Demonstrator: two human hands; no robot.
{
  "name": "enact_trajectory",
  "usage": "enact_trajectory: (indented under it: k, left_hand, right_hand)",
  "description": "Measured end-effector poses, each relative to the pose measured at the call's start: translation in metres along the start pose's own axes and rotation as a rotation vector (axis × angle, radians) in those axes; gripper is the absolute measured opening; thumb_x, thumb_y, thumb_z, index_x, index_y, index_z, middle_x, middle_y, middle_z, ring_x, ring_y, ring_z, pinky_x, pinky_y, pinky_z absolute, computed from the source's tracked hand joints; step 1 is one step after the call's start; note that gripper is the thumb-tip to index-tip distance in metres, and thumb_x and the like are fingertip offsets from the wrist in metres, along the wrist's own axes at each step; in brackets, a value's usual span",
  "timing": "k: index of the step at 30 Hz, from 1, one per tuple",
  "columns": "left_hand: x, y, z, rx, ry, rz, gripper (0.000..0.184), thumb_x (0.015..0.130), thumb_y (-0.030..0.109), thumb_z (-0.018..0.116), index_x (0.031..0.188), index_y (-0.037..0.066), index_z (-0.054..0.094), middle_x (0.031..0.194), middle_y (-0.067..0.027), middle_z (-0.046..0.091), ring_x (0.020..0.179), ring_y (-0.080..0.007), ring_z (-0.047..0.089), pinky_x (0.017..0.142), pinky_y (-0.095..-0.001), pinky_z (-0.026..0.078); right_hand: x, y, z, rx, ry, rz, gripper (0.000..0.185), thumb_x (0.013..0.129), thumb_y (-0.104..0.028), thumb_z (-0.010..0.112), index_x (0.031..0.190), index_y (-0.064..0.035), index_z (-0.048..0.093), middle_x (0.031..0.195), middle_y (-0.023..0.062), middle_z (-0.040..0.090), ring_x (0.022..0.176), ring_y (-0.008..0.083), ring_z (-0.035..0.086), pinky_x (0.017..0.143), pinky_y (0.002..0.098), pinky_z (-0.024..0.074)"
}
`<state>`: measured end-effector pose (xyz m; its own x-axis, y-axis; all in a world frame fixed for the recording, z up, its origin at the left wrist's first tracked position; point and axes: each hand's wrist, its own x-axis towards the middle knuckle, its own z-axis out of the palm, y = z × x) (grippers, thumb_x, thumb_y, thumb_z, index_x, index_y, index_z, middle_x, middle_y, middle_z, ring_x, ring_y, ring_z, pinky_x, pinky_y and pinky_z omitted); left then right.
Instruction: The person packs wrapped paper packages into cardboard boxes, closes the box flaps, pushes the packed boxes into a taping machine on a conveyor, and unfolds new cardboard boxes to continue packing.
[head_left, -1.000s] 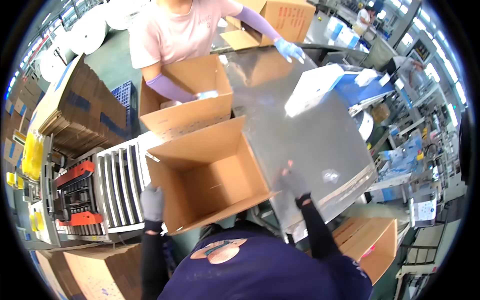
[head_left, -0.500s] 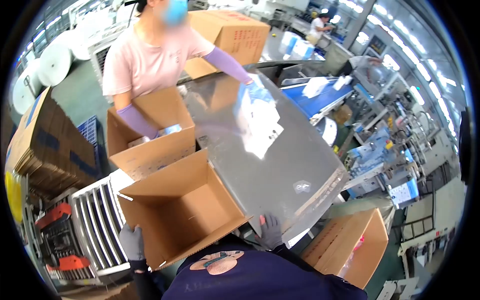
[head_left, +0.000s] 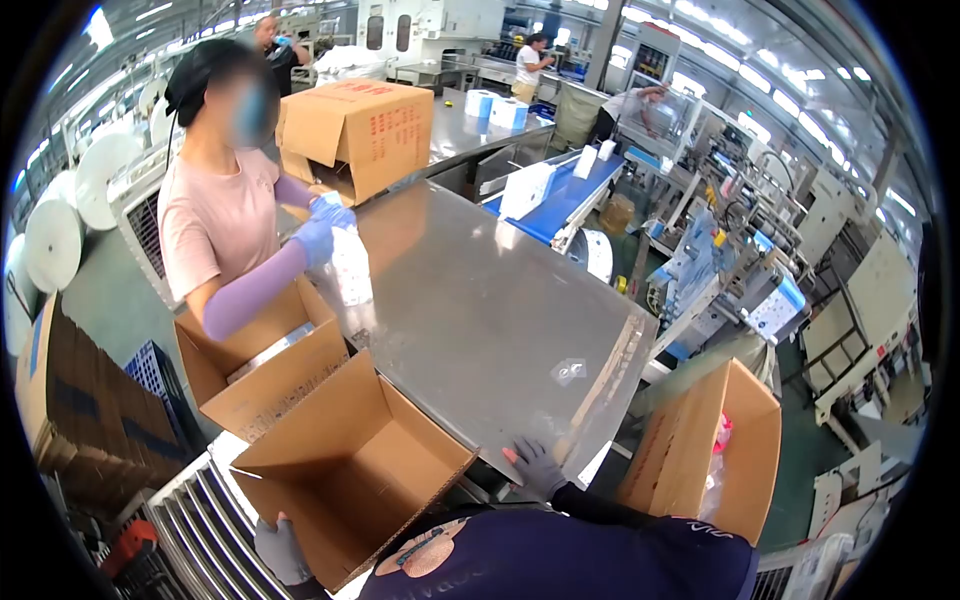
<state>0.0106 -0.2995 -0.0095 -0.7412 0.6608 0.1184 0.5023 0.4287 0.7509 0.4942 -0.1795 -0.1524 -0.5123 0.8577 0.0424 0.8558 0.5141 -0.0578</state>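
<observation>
An uncovered cardboard box stands right in front of me, its inside bare. At its left side my left hand, in a grey glove, holds the outer edge, with part of the fingers hidden. My right hand, also gloved in grey, lies with fingers spread on the near edge of the metal table. Across from me a co-worker in blue gloves holds a white and blue pack over the table's left edge. Beside that person is a second open box with a pack inside.
A roller conveyor runs under the boxes. Flattened cartons are stacked at left. A large printed carton stands at the back. On the right are another open box and a blue belt carrying white packs.
The co-worker's hands have drawn together, bringing the packs from mid-table to the left edge. My view has tilted up. My hands stay at the box and the table edge.
</observation>
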Motion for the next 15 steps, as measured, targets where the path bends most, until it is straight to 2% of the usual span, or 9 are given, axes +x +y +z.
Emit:
enact_trajectory:
  k: [3,4,7,10,15]
  left_hand:
    - [0.003,0.001,0.001,0.057,-0.004,-0.042,0.025,0.088,0.015,0.066,0.097,-0.008,0.064,0.082,-0.0216,0.069,0.075,-0.0349,0.067,0.068,-0.0400,0.050]
    - [0.003,0.005,0.000,0.096,-0.013,-0.042,0.023,0.088,0.013,0.065,0.104,-0.003,0.067,0.086,-0.0196,0.072,0.076,-0.0335,0.070,0.069,-0.0408,0.052]
    - [0.000,0.027,-0.017,0.321,-0.083,0.077,0.041,0.093,0.034,0.059,0.090,-0.006,0.067,0.079,-0.0244,0.068,0.073,-0.0425,0.064,0.068,-0.0516,0.049]
    - [0.003,0.028,-0.020,0.255,-0.118,0.044,0.055,0.092,0.045,0.058,0.087,-0.008,0.065,0.082,-0.0311,0.064,0.078,-0.0479,0.061,0.070,-0.0523,0.047]
    - [-0.001,0.040,-0.025,0.178,-0.141,0.056,0.053,0.093,0.044,0.057,0.089,-0.008,0.066,0.086,-0.0306,0.065,0.081,-0.0471,0.062,0.072,-0.0536,0.047]
  right_hand:
    - [-0.001,0.003,0.006,0.013,0.008,-0.003,0.089,0.076,-0.050,0.071,0.150,-0.0124,0.040,0.146,0.0229,0.044,0.139,0.0386,0.036,0.114,0.0501,0.0263]
    - [-0.002,0.004,0.008,0.015,0.006,-0.003,0.089,0.076,-0.050,0.071,0.150,-0.0124,0.040,0.146,0.0229,0.044,0.139,0.0389,0.036,0.115,0.0502,0.0258]
    - [-0.006,-0.001,0.005,0.008,0.018,0.009,0.089,0.077,-0.051,0.069,0.151,-0.0116,0.039,0.146,0.0227,0.044,0.139,0.0390,0.036,0.116,0.0502,0.0245]
    - [-0.007,0.000,0.000,0.015,0.006,0.007,0.090,0.077,-0.049,0.071,0.150,-0.0084,0.038,0.147,0.0236,0.042,0.138,0.0396,0.036,0.115,0.0498,0.0262]
    - [-0.010,-0.006,0.000,0.041,0.002,0.070,0.090,0.078,-0.049,0.069,0.150,-0.0056,0.037,0.148,0.0206,0.042,0.140,0.0379,0.034,0.116,0.0489,0.0251]
